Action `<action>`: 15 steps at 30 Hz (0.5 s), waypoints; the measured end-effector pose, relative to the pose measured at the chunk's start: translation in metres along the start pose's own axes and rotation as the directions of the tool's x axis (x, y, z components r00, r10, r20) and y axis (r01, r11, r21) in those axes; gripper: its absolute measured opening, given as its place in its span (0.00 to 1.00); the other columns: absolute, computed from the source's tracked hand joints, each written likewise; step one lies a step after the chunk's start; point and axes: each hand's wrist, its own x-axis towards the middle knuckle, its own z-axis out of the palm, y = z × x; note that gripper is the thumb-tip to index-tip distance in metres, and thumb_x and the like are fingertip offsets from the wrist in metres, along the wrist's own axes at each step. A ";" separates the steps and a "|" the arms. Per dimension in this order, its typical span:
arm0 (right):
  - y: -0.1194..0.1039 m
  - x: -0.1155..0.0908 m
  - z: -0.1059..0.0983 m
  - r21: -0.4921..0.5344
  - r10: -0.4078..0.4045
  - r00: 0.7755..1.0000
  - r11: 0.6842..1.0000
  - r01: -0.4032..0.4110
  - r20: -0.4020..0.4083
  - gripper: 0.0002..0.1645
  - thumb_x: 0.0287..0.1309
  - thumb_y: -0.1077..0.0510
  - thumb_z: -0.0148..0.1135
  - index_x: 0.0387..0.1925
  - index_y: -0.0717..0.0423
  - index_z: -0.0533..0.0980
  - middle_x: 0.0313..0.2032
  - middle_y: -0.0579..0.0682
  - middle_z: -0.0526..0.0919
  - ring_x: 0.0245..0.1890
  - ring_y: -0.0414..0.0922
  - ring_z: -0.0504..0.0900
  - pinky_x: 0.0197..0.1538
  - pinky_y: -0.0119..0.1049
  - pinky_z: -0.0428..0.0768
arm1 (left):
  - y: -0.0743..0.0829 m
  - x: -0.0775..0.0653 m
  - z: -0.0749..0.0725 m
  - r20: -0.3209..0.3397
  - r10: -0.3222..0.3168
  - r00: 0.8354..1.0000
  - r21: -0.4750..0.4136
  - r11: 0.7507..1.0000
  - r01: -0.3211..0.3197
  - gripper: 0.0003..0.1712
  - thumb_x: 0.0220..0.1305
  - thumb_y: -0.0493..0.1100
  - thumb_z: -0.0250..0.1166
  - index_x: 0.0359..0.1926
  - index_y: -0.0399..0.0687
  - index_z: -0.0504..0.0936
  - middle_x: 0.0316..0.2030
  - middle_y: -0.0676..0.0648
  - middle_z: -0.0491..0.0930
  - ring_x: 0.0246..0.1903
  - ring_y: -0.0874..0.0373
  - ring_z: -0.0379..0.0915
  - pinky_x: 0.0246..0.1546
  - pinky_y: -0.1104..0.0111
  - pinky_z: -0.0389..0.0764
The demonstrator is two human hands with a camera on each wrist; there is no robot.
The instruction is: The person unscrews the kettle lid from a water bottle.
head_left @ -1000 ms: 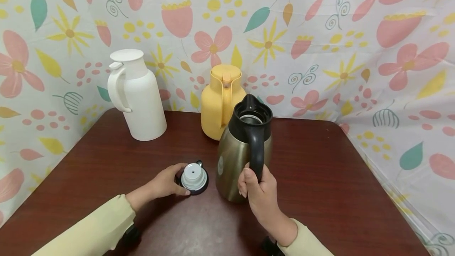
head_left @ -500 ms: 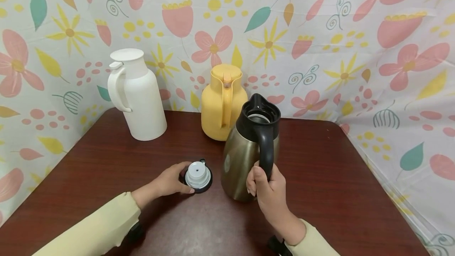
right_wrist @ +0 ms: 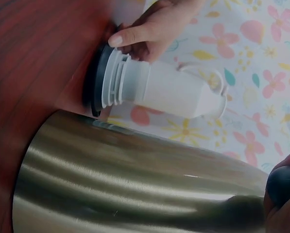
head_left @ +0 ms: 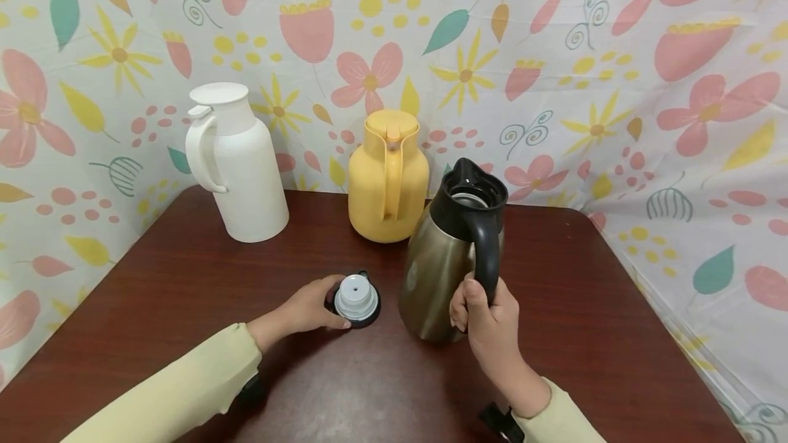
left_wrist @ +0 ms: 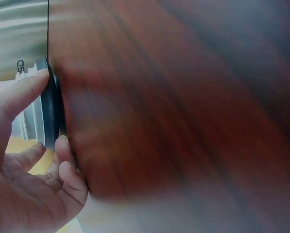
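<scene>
My left hand (head_left: pixel 308 307) holds the lid (head_left: pixel 356 298) of a vacuum jug, thumb and fingers at its black rim. The lid is upside down, its pale stepped stopper facing up, low over the table. Just right of it, the brushed-metal jug (head_left: pixel 431 279) leans a little to the right, its black mouth uncovered and its spout pointing away. My right hand (head_left: pixel 490 333) grips the lower part of its black handle (head_left: pixel 486 251). In the right wrist view, the lid (right_wrist: pixel 116 80) is close beside the jug's metal body (right_wrist: pixel 135 179).
A yellow jug (head_left: pixel 388 190) stands behind the metal one, partly overlapped by it. At the back left is a tall white jug (head_left: pixel 249 183). The dark wooden table (head_left: pixel 585 333) meets a flowered cloth (head_left: pixel 542 87) at its back edge.
My right hand has shifted the metal jug to the right, uncovering more of the yellow jug. The left hand and the lid have also moved right and slightly away from me.
</scene>
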 end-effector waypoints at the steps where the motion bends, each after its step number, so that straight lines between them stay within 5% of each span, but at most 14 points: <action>1: 0.000 0.001 -0.002 -0.002 0.003 1.000 1.000 -0.003 -0.009 0.26 0.78 0.53 0.52 0.25 0.67 0.64 0.12 0.48 0.62 0.11 0.38 0.65 0.16 0.34 0.67 | 0.001 0.002 0.001 0.001 0.004 1.000 -0.002 1.000 -0.004 0.48 0.48 0.43 0.82 0.69 0.36 0.71 0.44 0.44 0.81 0.41 0.57 0.73 0.46 0.62 0.76; 15: 0.003 0.012 -0.033 -0.054 0.139 0.977 0.987 -0.149 -0.164 0.25 0.76 0.51 0.55 0.22 0.59 0.67 0.11 0.43 0.66 0.10 0.37 0.66 0.16 0.35 0.65 | 0.015 0.024 0.016 0.026 -0.002 1.000 0.037 0.999 0.001 0.49 0.51 0.46 0.80 0.72 0.39 0.69 0.58 0.41 0.81 0.53 0.51 0.78 0.56 0.54 0.78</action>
